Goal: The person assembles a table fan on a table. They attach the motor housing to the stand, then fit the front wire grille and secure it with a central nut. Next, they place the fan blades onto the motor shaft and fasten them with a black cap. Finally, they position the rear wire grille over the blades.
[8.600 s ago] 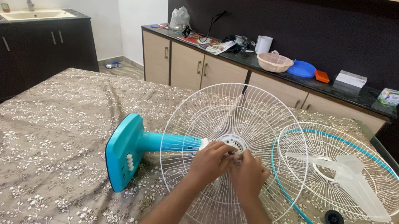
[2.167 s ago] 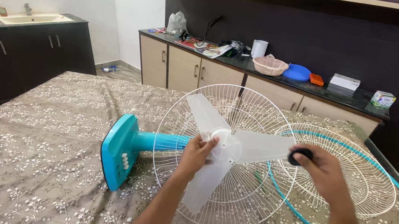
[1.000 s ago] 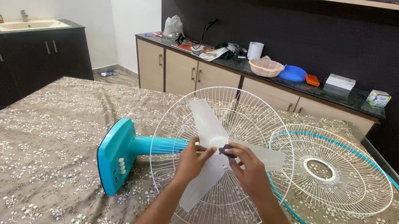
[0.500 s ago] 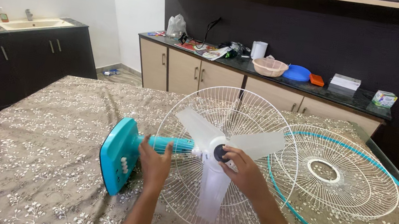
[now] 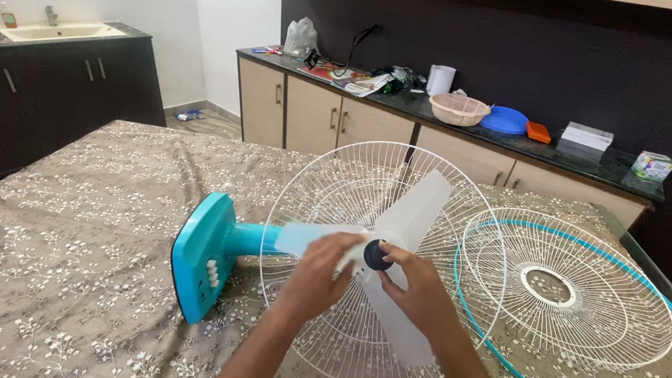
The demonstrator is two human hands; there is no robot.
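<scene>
So the translucent fan blade (image 5: 406,227) is seated on the motor shaft now, in front of the white rear guard (image 5: 336,189), and the fan is laid on its side on the tabletop (image 5: 55,261) with its teal base (image 5: 200,253) pointing left. The small black cap nut (image 5: 377,255) is parked right at the blade hub, pinched in the fingertips of the right hand (image 5: 418,296), so the grip there is closed around the nut.

What's changed: half a second ago the left hand (image 5: 313,275) was resting back on the teal neck, and now it's been brought up to the hub, fingers curled against the blade's centre. Whether anything is actually squeezed by it can't be told, it looks more like steadying. The blades are also seen at a different angle than a moment ago, so the whole thing has been rotated.

Read from that, the nut is probably being threaded on while the blade is held from spinning.

The front guard (image 5: 567,289) and the loose teal rim ring (image 5: 505,369) are lying off to the right, untouched.
</scene>
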